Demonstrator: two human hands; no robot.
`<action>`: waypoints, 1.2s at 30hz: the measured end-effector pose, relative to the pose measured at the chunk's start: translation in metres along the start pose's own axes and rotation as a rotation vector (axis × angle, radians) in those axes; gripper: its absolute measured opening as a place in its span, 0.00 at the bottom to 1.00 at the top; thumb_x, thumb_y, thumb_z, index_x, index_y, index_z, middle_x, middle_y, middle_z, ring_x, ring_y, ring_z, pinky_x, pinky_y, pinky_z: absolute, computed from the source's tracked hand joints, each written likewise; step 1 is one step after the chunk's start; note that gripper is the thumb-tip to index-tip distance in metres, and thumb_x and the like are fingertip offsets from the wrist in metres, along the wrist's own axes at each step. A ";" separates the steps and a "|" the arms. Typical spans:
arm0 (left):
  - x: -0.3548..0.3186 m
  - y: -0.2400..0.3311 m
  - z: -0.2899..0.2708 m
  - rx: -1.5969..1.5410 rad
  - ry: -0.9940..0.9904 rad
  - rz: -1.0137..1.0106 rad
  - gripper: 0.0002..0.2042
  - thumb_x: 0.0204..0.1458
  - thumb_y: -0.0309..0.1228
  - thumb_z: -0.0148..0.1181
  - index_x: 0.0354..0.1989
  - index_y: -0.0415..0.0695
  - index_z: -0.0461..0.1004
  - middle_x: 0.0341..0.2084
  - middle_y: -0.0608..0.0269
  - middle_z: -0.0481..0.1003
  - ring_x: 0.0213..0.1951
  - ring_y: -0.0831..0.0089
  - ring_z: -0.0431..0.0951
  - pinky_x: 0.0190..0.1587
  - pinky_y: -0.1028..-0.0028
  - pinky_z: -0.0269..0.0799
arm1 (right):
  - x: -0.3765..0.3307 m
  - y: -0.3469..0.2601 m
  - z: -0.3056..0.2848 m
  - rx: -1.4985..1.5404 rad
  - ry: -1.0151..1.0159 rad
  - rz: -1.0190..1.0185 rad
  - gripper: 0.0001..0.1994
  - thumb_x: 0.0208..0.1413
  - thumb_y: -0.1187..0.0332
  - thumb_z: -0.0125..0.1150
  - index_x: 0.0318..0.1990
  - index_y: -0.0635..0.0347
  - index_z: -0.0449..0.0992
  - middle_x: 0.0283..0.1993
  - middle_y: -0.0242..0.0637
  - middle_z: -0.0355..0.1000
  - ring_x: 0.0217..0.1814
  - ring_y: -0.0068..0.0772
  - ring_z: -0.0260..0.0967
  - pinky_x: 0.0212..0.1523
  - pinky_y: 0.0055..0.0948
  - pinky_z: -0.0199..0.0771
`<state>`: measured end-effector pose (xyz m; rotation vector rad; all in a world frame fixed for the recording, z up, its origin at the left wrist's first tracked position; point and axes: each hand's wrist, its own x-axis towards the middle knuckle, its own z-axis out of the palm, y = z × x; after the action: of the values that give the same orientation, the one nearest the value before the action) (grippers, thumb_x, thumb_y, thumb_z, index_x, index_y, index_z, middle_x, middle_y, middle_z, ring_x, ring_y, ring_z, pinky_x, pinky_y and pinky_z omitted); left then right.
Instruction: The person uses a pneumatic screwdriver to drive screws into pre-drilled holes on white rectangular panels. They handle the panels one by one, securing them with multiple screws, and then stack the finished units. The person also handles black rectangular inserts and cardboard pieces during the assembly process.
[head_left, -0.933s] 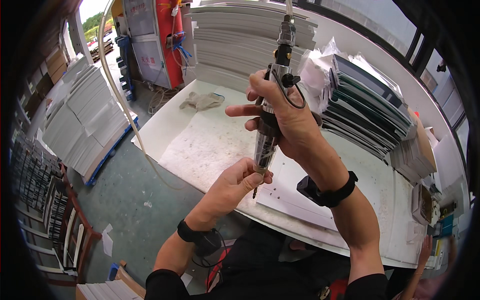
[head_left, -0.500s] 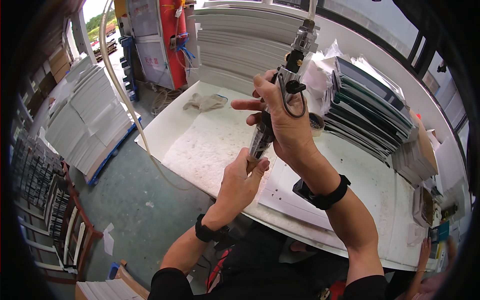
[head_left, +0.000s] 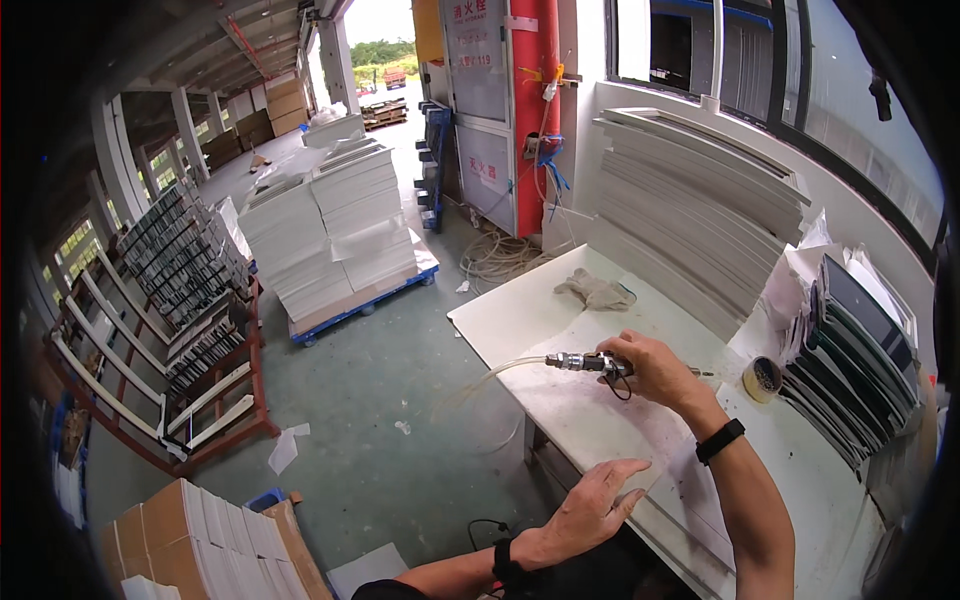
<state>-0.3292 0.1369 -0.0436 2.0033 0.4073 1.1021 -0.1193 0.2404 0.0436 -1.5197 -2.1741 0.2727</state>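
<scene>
Pale worktop [head_left: 520, 300] in a workshop: by its edge, the left hand [head_left: 590, 505] is free, fingers extended and thumb apart; above the surface, the right hand [head_left: 655, 368] wraps its fingers around a slim metal tool [head_left: 580, 361], held sideways.

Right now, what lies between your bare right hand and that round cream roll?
In the head view, the slim tip of the silver-and-black handheld tool, over white tabletop.
</scene>
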 end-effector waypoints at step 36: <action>0.012 0.045 0.069 0.234 -0.497 0.056 0.34 0.55 0.35 0.68 0.69 0.38 0.63 0.69 0.31 0.59 0.72 0.37 0.56 0.74 0.49 0.49 | -0.518 -0.166 -0.004 -0.486 0.741 1.340 0.29 0.59 0.61 0.66 0.60 0.74 0.68 0.48 0.61 0.72 0.53 0.60 0.70 0.54 0.50 0.71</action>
<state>-0.2704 0.0820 -0.0230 2.4152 0.2252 0.5704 -0.1127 -0.3002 -0.0191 -2.5767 -0.4399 -0.3989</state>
